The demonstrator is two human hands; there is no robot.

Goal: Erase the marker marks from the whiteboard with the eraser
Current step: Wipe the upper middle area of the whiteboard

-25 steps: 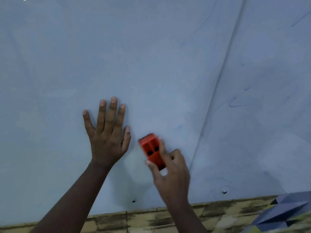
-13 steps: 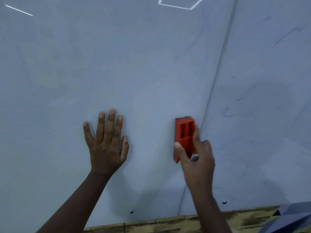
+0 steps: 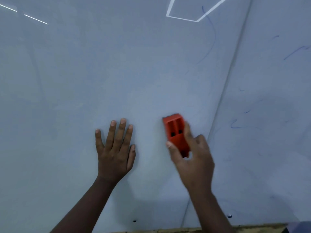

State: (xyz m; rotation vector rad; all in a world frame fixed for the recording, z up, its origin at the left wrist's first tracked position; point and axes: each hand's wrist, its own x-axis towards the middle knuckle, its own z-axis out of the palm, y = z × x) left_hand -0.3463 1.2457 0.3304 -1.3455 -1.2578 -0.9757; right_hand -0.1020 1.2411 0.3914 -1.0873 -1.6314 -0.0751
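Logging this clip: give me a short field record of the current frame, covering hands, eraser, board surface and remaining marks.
left hand: left hand flat on the whiteboard, fingers spread, holding nothing
right hand: right hand gripping the eraser
eraser: orange, against the board, left of the panel seam
marks left: long blue stroke left of the seam; blue squiggle and fainter strokes right of it
image quality: right hand blurred
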